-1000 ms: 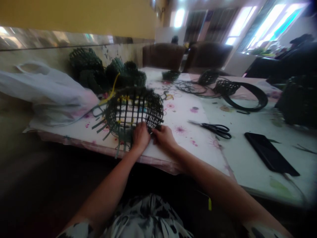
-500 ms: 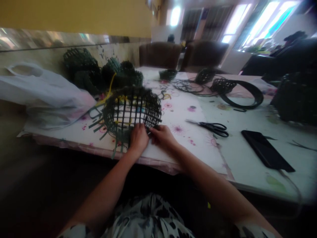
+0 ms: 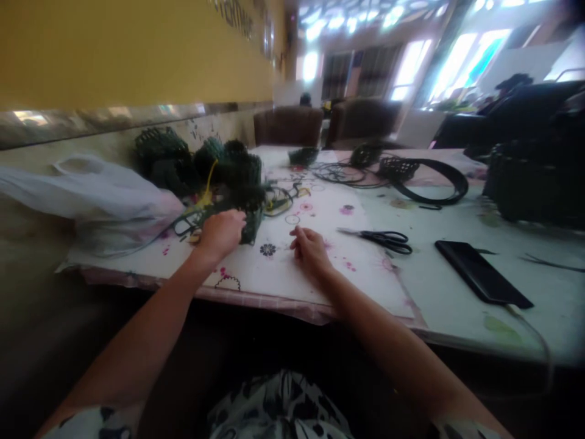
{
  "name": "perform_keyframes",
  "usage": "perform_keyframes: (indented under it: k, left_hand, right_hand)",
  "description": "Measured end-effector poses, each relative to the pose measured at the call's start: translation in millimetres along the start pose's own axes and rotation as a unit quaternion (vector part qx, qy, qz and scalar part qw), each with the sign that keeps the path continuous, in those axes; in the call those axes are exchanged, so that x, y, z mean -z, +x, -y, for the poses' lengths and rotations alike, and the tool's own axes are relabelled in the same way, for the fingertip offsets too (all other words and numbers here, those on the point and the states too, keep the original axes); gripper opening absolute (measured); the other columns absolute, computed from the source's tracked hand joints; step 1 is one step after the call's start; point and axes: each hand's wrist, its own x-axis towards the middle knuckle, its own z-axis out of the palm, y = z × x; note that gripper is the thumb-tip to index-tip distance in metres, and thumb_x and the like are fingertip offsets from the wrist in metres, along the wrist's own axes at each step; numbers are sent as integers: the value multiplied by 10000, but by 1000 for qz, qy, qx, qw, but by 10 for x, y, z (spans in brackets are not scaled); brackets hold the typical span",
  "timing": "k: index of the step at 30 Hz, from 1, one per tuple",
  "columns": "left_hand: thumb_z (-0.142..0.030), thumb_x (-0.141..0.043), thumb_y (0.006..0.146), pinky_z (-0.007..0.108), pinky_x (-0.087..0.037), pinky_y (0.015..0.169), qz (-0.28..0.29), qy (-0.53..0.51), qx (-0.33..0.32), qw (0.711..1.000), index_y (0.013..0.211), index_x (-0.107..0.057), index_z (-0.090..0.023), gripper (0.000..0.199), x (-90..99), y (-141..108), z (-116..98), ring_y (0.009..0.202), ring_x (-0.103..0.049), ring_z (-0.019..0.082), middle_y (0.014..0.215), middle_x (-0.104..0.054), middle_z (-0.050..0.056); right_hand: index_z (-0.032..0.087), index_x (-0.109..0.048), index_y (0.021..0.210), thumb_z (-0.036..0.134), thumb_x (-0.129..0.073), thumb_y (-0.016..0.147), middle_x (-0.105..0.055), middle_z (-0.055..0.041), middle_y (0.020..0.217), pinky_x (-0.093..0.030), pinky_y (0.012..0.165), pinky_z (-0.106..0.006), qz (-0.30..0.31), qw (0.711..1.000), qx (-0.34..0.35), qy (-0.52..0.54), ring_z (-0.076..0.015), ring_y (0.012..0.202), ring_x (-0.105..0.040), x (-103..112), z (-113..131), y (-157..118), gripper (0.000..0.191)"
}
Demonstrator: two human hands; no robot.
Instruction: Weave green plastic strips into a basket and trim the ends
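Observation:
A dark green woven basket (image 3: 250,213) is turned partly on its side at the left of the table in the head view, blurred by motion. My left hand (image 3: 223,233) is closed on its near left side, and the fingertips are partly hidden. Loose strip ends (image 3: 183,225) stick out to the left of that hand. My right hand (image 3: 311,249) is apart from the basket, low over the flowered paper, with its fingers loosely bent and nothing seen in them. Black-handled scissors (image 3: 386,239) lie to the right of it.
A white plastic bag (image 3: 119,201) sits at the left by the wall. Behind the basket are more green woven pieces (image 3: 162,158). Coiled strips (image 3: 342,174) and a black band (image 3: 450,183) lie farther back. A phone (image 3: 479,271) with a cable lies right.
The basket has been turned from facing me to edge-on and shifted back. My left hand moved left and up with it. My right hand let go of its rim and moved slightly right.

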Motion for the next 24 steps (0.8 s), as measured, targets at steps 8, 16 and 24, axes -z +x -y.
perform_keyframes:
  k: [8,16,24]
  left_hand:
    - [-389,-563,912,397,-375,1026,-22,-44,-61,997,1040,-706,-215,259,-104,12,-26,1033,-637,230,1094,-711,70]
    - [-258,-491,947,404,-301,1121,-88,-3,-56,995,966,-671,-176,198,-377,-47,437,956,-645,207,964,-716,76]
    - [-287,-427,970,407,-292,1162,-182,-96,-110,972,939,-650,-188,245,-354,-192,661,890,-635,174,896,-699,46]
  right_hand:
    - [152,-623,836,584,-555,801,-565,36,531,-307,328,-193,-19,999,17,-19,-75,338,-444,-3,22,6,438]
    - [153,-634,830,500,-547,830,-565,27,544,-312,349,-193,-13,998,44,-49,-77,358,-450,2,19,-10,358]
    - [161,-644,890,442,-494,897,-587,4,623,-395,434,-238,-43,985,90,-144,-111,434,-492,12,-17,-17,319]
